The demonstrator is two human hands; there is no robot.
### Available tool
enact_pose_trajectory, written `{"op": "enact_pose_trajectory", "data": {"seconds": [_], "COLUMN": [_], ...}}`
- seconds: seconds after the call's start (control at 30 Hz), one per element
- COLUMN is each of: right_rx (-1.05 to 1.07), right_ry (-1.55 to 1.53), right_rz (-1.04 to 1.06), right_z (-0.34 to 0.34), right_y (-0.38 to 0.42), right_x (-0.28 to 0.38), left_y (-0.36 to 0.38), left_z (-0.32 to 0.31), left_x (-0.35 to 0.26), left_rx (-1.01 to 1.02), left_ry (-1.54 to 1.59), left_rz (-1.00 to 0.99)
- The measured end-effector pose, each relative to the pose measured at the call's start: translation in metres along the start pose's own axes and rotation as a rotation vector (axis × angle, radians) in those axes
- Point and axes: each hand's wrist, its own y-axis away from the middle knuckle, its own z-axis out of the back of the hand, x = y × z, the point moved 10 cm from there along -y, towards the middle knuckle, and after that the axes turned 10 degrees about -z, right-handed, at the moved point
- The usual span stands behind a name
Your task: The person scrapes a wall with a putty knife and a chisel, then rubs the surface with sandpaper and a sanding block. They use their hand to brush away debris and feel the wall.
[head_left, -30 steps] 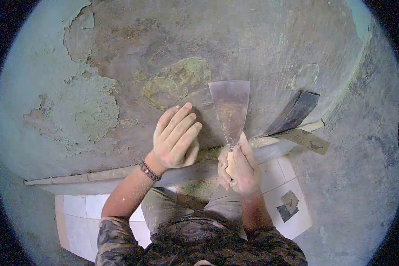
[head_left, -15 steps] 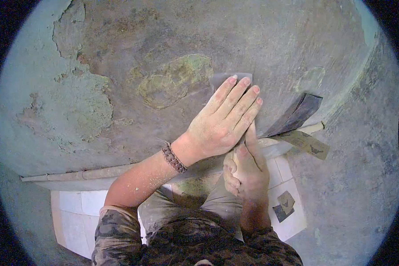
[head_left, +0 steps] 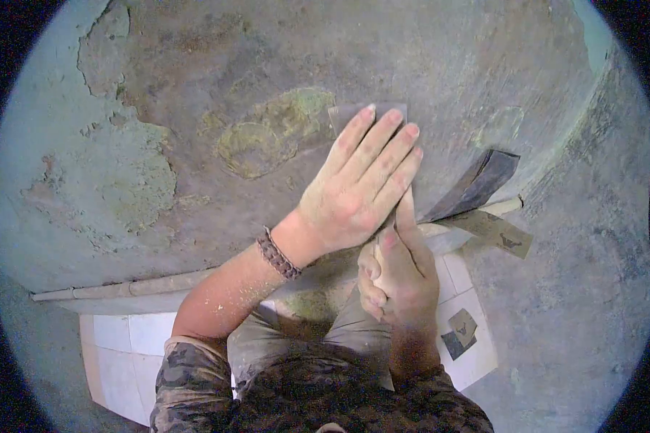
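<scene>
scraping the old wall, both hands on the blade

the right hand (head_left: 399, 278) is clenched round the handle of a wide putty knife (head_left: 368, 114), whose steel blade lies almost flat on the bare, brownish wall (head_left: 217, 65). the left hand (head_left: 357, 184) is spread open on top of the blade, fingers straight and pressing it against the surface, so only the blade's top edge shows past the fingertips. just left of it sits a yellow-green patch of old paint (head_left: 274, 130); farther left the pale green coat (head_left: 65, 166) is flaking at its edges. i'd judge this as mid-scrape, a push upward under pressure. the next move calls for a low blade angle and even weight from the flat palm (or the corner digs in). sheets of sandpaper (head_left: 477, 184) lean on the pipe (head_left: 123, 289) to the right, more lie on the tiled floor (head_left: 133, 335).
</scene>
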Motion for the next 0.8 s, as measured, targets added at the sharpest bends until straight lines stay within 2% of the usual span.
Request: {"op": "enact_pose_trajectory", "data": {"seconds": [0.1,0.3,0.4,0.5,0.73,0.8], "right_rx": [-0.019,-0.059,-0.041,-0.040,0.021,-0.027], "right_ry": [0.090,0.041,0.015,-0.010,0.091,0.067], "right_rz": [-0.048,0.015,-0.005,0.027,0.024,0.052], "right_z": [0.000,-0.001,0.003,-0.004,-0.005,0.001], "right_y": [0.006,0.011,0.006,0.005,0.005,0.005], "right_x": [0.003,0.003,-0.003,0.009,0.011,0.009], "left_y": [0.002,0.003,0.005,-0.003,0.000,-0.001], "left_z": [-0.001,0.003,-0.002,0.006,-0.001,0.001], "left_x": [-0.002,-0.001,-0.005,0.002,0.000,0.000], "left_rx": [0.015,-0.070,-0.019,-0.071,-0.034,-0.079], "left_ry": [0.029,0.058,0.039,0.030,0.055,0.048], "left_rz": [0.007,0.042,0.022,0.011,0.012,0.024]}}
